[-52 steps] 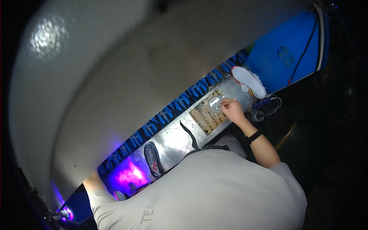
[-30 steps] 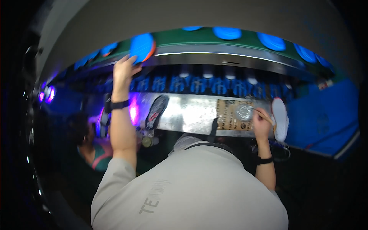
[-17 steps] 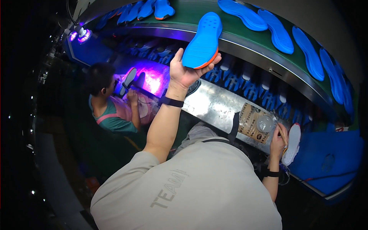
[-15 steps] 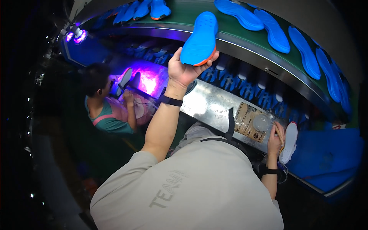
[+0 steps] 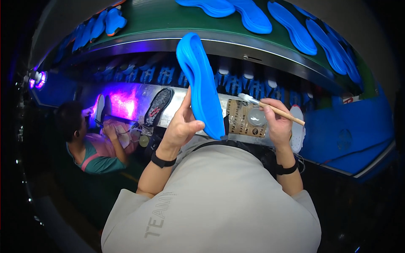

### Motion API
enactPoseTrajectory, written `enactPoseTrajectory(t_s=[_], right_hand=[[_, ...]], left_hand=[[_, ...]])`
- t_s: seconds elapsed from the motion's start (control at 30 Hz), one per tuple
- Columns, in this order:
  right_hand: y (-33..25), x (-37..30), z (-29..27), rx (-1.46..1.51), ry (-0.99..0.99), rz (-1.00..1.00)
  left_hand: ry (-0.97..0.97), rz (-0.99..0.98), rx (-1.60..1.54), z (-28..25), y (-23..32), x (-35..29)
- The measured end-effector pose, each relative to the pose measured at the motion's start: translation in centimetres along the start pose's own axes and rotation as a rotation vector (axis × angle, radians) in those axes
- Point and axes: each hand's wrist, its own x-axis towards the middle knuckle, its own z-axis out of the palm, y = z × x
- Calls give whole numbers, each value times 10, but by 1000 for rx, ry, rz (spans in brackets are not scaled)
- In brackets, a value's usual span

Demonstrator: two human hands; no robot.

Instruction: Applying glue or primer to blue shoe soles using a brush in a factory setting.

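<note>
In front of me my left hand (image 5: 178, 128) is closed around a blue shoe sole (image 5: 202, 88), which stands nearly upright with its inner side turned partly to the right. My right hand (image 5: 276, 126) grips a brush (image 5: 282, 113) by its wooden handle. Its pale bristles point left toward the sole and are apart from it. Below the brush, a clear round dish (image 5: 256, 117) rests on a piece of printed brown cardboard (image 5: 237, 122) on the metal bench. Just right of my right hand is a white sole (image 5: 298, 133).
Several blue soles (image 5: 291, 29) lie on the green conveyor belt (image 5: 156, 19) above the bench. A dark shoe piece (image 5: 159, 106) lies on the metal bench (image 5: 139, 90) to the left. Beyond it a co-worker (image 5: 90, 139) holds another sole under purple light.
My left hand has brought the blue sole down and nearer, turning it onto its edge. My right hand has lifted the brush from beside the dish and moved left. The view has shifted right.
</note>
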Motion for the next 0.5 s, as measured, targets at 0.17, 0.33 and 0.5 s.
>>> enactPoseTrajectory(t_s=[0.17,0.33,0.5], right_hand=[[-26,26,25,-51,-144,-167],[-28,41,40,-104,-119,-235],[-30,43,40,-276,-135,-336]], left_hand=[[15,-123,-44,13,-8,-8],[-12,-136,-13,17,-7,-7],[-30,-134,2,17,-5,-6]])
